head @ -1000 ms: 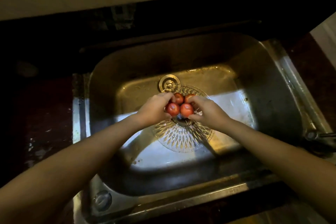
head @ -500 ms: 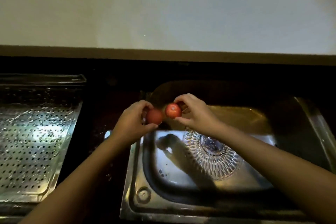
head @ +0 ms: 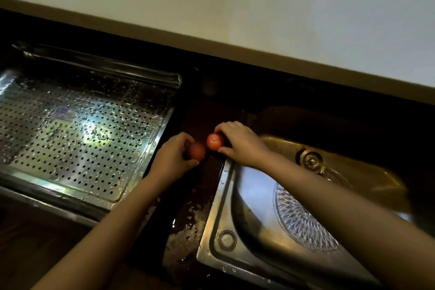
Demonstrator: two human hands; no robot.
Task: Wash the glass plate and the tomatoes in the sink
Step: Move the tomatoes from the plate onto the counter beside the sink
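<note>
My left hand [head: 173, 156] is closed around a red tomato [head: 197, 151] over the dark counter strip left of the sink. My right hand [head: 240, 142] grips another red tomato [head: 214, 142] just beside it, above the sink's left rim. More tomatoes may be hidden in my palms; I cannot tell. The patterned glass plate [head: 299, 221] lies on the floor of the steel sink [head: 216, 209], partly covered by my right forearm. The drain [head: 311, 159] sits behind the plate.
A wet perforated steel draining tray [head: 77, 134] fills the left side. A dark wet counter strip [head: 188, 226] separates it from the sink. A raised white countertop ledge [head: 235, 12] runs along the back.
Both hands lifted the tomatoes off the glass plate and carried them left, out of the sink basin to its left rim. The plate stayed in the sink. My view swung left.
</note>
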